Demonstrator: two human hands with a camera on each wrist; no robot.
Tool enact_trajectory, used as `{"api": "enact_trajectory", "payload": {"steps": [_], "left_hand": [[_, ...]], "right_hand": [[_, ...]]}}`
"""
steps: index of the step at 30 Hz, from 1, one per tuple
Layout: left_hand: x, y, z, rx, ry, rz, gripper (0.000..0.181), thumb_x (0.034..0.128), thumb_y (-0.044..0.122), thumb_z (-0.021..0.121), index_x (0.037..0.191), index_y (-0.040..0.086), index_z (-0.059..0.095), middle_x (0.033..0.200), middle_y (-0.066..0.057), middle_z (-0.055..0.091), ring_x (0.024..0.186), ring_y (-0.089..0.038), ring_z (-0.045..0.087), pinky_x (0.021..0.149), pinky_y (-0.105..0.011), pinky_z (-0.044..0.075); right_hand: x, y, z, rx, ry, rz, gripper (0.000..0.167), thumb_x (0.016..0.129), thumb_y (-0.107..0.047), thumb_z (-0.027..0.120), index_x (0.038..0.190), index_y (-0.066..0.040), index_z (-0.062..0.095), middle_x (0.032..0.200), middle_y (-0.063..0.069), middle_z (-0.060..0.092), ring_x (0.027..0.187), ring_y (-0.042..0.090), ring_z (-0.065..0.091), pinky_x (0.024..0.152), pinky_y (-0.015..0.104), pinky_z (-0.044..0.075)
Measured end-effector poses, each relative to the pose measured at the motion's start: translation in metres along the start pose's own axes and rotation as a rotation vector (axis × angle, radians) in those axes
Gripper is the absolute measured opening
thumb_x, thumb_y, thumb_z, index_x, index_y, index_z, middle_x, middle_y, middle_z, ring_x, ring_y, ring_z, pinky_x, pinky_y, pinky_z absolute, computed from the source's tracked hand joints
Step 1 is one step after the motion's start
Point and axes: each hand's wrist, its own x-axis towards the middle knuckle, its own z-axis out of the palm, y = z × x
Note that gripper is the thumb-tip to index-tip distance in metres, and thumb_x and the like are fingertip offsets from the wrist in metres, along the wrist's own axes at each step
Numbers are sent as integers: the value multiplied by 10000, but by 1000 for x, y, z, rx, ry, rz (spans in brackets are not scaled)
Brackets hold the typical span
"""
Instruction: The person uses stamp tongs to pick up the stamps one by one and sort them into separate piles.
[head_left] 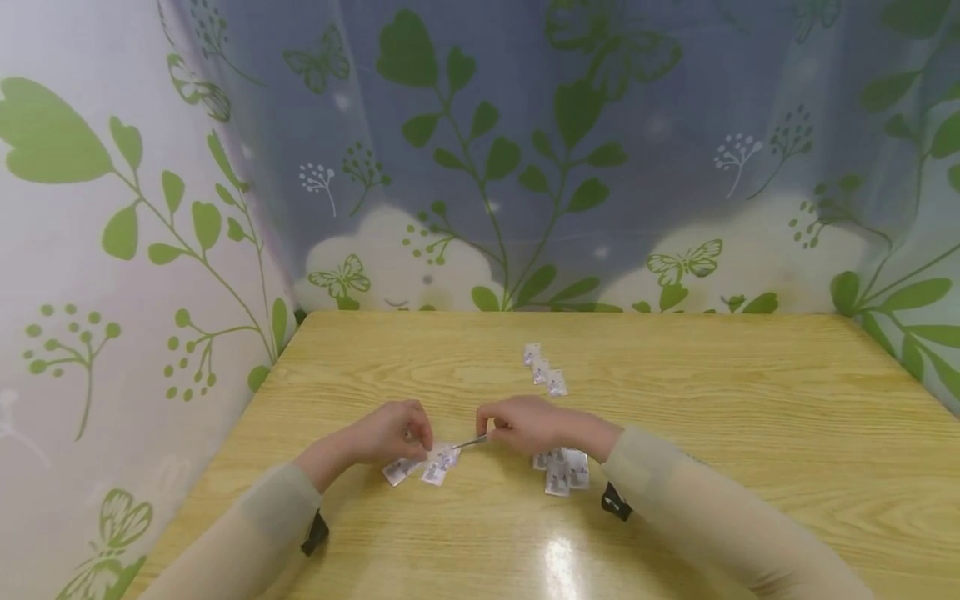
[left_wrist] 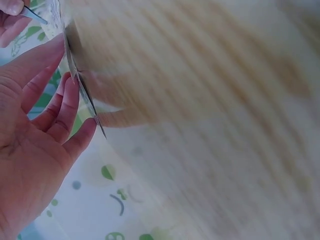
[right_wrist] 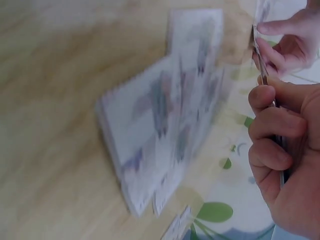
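Observation:
My right hand [head_left: 521, 423] grips slim metal tweezers [head_left: 471, 442] in curled fingers, tips pointing left at a cluster of small printed stamps [head_left: 434, 475]. In the right wrist view the tweezers [right_wrist: 263, 70] run along the curled fingers. My left hand [head_left: 392, 433] is over that same cluster; in the left wrist view its fingertips touch the stamps [left_wrist: 86, 92], which show nearly edge-on. Below the right forearm lies an overlapping pile of stamps [head_left: 558, 479], blurred in the right wrist view, with finely notched edges.
Farther back, 3 stamps [head_left: 540, 371] lie in a slanting row on the wooden table [head_left: 705, 375]. Printed curtains [head_left: 480, 167] with leaves and butterflies hang behind the table and at its left. Black straps [head_left: 617, 502] sit under the wrists.

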Motion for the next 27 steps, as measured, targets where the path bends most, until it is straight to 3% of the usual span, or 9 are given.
{"api": "enact_trajectory", "payload": {"steps": [13,19,27], "left_hand": [[1,1,-2,-10,-1,-1,91,835,101,742,809,160,677,859,65,565,801,-112,551,744,-306,474],[7,7,2,9,23,57,56,857,155,733,826,183,695,859,92,581,798,-84,568,755,-294,488],[12,13,7,-14,-36,91,55,845,131,743,891,162,742,882,89,590,799,-81,567,740,-270,487]], "right_hand": [[-18,14,-20,120,33,26,128,1005,-88,508,1080,-124,605,599,-47,462,517,72,368,543,248,332],[-15,16,-7,73,3,52,130,999,-87,521,1077,-144,607,623,-38,477,536,75,385,545,253,356],[-14,14,-4,49,14,78,111,992,-117,544,1053,-172,619,601,-59,469,502,69,394,502,240,347]]}}
